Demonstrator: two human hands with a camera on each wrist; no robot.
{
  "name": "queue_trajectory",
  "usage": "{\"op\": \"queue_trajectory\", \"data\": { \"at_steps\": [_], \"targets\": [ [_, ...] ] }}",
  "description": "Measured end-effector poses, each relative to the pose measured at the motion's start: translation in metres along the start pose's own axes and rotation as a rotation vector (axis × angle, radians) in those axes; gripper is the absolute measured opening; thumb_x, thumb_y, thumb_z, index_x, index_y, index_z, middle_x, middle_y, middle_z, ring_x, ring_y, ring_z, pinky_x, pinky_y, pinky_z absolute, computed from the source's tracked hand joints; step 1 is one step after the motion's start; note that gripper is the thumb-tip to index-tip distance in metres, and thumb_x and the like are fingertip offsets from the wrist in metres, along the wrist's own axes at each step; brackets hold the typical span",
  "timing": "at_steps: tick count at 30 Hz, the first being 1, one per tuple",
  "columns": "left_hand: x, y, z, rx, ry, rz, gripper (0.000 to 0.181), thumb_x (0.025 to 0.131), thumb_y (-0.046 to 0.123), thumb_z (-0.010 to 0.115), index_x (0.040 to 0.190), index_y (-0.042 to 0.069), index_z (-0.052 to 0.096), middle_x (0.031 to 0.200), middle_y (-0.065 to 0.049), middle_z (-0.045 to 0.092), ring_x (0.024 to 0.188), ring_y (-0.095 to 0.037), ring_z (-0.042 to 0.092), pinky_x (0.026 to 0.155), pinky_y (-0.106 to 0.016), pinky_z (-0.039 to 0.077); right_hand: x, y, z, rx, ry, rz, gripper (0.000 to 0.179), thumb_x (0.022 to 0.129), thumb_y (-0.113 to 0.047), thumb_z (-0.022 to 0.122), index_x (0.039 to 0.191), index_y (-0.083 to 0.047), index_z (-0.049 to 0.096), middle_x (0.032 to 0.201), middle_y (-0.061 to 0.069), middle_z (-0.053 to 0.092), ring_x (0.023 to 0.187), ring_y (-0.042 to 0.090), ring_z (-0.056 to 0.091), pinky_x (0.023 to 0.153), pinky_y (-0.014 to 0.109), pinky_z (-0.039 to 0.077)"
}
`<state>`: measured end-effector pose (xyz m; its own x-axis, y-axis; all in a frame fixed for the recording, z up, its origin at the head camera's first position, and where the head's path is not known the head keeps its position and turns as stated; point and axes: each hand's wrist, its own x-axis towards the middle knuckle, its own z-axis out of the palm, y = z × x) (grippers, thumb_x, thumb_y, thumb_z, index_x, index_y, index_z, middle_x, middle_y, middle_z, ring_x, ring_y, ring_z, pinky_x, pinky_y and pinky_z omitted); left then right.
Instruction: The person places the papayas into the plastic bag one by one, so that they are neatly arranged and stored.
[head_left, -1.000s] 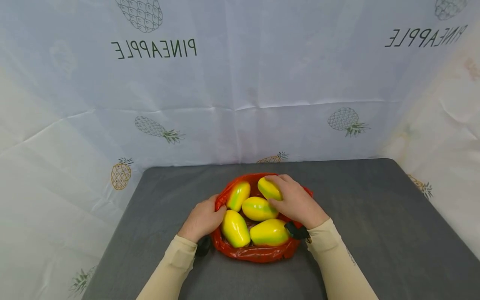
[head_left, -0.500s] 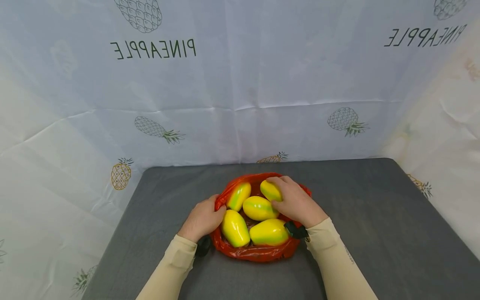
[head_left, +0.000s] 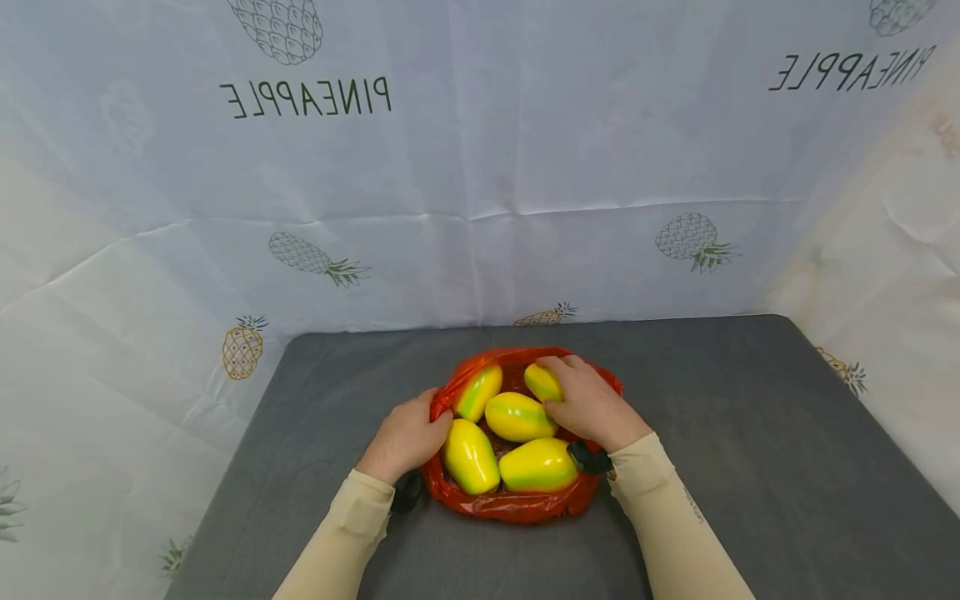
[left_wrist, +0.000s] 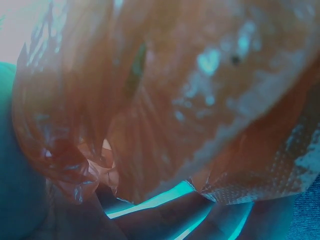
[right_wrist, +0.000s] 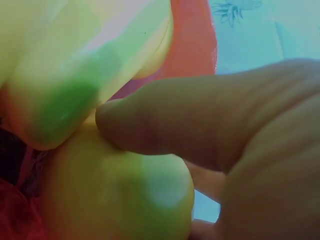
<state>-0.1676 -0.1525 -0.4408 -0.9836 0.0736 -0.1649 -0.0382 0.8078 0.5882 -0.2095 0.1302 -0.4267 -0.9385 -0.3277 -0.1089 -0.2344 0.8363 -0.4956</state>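
A red plastic bag [head_left: 525, 508] lies with its mouth spread on the table, holding several glossy yellow-green mangoes [head_left: 520, 417]. At its left rim, my left hand [head_left: 405, 437] pinches the plastic, thumb inside. In the left wrist view, the crinkled bag [left_wrist: 160, 100] hides most of that hand; some fingers [left_wrist: 165, 215] show beneath it. My right hand [head_left: 596, 404] reaches over the right rim and grips the back-right mango [head_left: 543, 383], partly covering it. Seen from the right wrist, the thumb lies across the top of this mango [right_wrist: 120, 195], against a neighbouring mango [right_wrist: 95, 75].
Under the bag is a dark grey table [head_left: 750, 467]. A pale cloth [head_left: 480, 167] printed with pineapples hangs behind and at both sides. Dark straps sit at both wrists, the right strap [head_left: 589, 458] close to the bag's rim.
My right hand, with the back-right mango in its grip, has shifted slightly toward me and the mango shows less. The left hand has stayed in place on the bag's rim.
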Motion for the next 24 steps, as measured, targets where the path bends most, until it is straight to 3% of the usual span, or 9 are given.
{"op": "queue_trajectory", "data": {
  "at_steps": [17, 20, 24],
  "targets": [
    [-0.002, -0.001, 0.001, -0.011, -0.007, -0.008, 0.056, 0.107, 0.031, 0.058, 0.154, 0.001, 0.055, 0.135, -0.017, 0.073, 0.099, -0.025, 0.07, 0.096, -0.05, 0.06, -0.005, 0.0, -0.004, 0.013, -0.011, -0.019, 0.062, 0.1, -0.023, 0.072, 0.157, -0.01, 0.052, 0.159, 0.021, 0.052, 0.141, 0.041, 0.055, 0.116, 0.062, 0.049],
    [0.001, -0.001, 0.001, -0.018, -0.009, -0.015, 0.058, 0.108, 0.034, 0.058, 0.156, 0.001, 0.054, 0.139, -0.018, 0.071, 0.104, -0.027, 0.071, 0.099, -0.052, 0.06, -0.012, -0.003, -0.012, 0.028, 0.021, -0.052, 0.062, 0.101, -0.023, 0.073, 0.158, -0.01, 0.053, 0.16, 0.02, 0.052, 0.142, 0.041, 0.056, 0.115, 0.062, 0.049],
    [-0.001, -0.001, -0.001, -0.023, -0.036, -0.041, 0.068, 0.109, 0.043, 0.059, 0.161, 0.001, 0.047, 0.153, -0.02, 0.062, 0.128, -0.035, 0.067, 0.113, -0.058, 0.053, -0.027, -0.002, -0.018, 0.053, 0.102, -0.113, 0.06, 0.103, -0.026, 0.073, 0.157, -0.011, 0.054, 0.159, 0.016, 0.055, 0.141, 0.039, 0.058, 0.114, 0.062, 0.051]
  ]
}}
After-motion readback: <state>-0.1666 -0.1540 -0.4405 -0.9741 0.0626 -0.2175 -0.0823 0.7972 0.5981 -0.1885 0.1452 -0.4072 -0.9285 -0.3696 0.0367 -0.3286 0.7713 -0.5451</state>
